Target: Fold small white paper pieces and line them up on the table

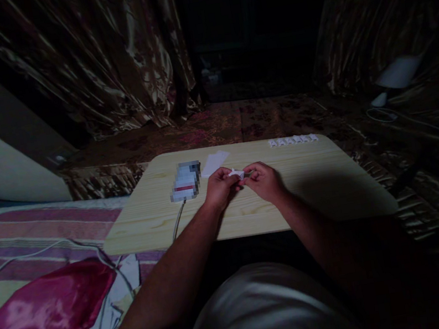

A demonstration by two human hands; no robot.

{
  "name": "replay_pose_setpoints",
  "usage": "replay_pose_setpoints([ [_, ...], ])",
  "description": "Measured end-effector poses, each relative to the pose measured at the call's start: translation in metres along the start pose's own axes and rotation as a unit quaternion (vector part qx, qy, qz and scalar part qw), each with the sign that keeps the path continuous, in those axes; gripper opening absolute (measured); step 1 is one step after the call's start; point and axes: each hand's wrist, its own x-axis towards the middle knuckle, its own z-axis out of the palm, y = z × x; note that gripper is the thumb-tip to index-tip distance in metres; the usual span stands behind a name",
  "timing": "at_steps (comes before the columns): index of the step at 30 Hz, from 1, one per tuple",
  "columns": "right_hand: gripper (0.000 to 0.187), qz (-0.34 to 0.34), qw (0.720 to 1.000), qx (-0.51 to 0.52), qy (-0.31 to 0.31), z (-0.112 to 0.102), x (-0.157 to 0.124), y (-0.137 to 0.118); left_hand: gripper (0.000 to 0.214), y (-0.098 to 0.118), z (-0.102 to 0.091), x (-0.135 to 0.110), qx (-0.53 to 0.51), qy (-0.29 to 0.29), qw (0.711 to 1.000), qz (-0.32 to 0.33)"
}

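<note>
One small folded paper (236, 174) between left hand (219, 190) and right hand (265, 180), over the middle of the worktop (138, 231).
Both pinch it by the fingertips; folding seems the step in hand, and a next crease would want firm pressing. White sheets (214, 162) and a row of small pieces (293, 140) lie toward the worktop's far edge.

On the worktop (149, 226), the phone (186, 181) lies at left; the sheets (214, 162) lie just right of it; the pieces (293, 140) lie in a row at far right; over the middle, the paper (236, 174) is between the left hand (219, 188) and the right hand (263, 179); the bed (44, 224) is left of the worktop.
</note>
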Motion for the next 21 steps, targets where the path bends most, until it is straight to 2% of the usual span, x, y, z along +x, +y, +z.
replay_pose_setpoints([
  [7, 0.022, -0.017, 0.999, -0.033, 0.019, 0.001, 0.000, -0.001, 0.034, 0.000, -0.001, 0.000, -0.002, -0.013, 1.000, -0.003],
  [14, 0.031, -0.104, 0.990, -0.094, 0.013, -0.002, -0.003, -0.013, 0.027, -0.001, -0.001, 0.002, 0.017, 0.009, 1.000, -0.005],
  [21, 0.026, -0.105, 0.987, -0.121, 0.003, -0.001, -0.006, -0.019, 0.024, -0.004, -0.002, 0.005, 0.013, 0.026, 1.000, -0.002],
])
